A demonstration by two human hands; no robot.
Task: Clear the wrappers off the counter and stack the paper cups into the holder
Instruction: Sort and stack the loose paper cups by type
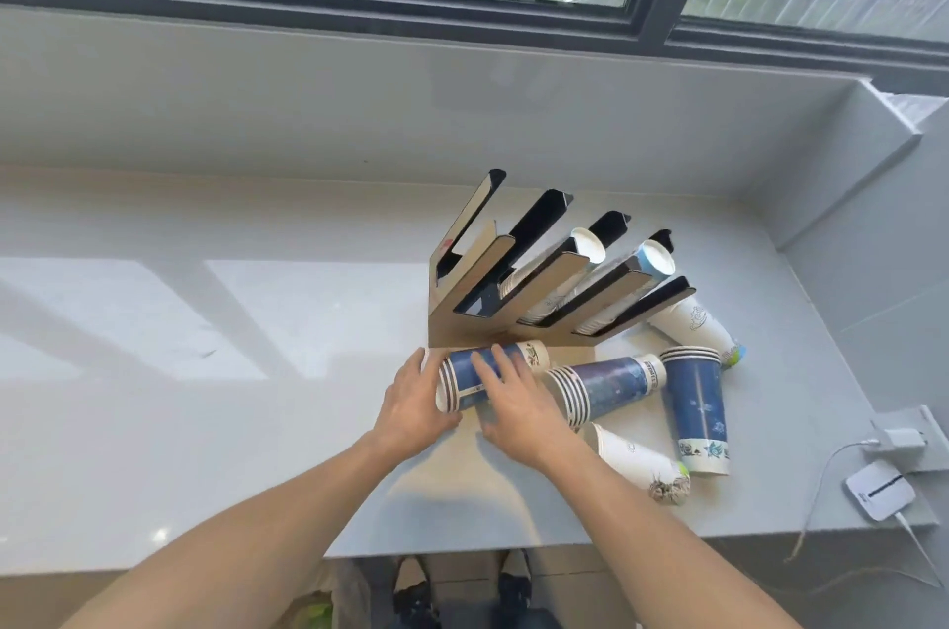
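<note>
Left half of pale grey stone counter [179, 371] wide open for you; right side jammed: slanted cardboard cup holder [518, 289], scattered blue and white paper cup stacks [693, 402], white charger [880, 489].

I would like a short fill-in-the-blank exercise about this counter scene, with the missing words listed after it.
1. Both hands rest on a stack of ____ paper cups lying on its side.
2. The cardboard cup holder has cups in ____ of its slots.
3. The left hand covers the stack's ____ end, where the rims show.
4. The right hand lies ____ the stack.

Missing words: blue; two; open; over
</note>
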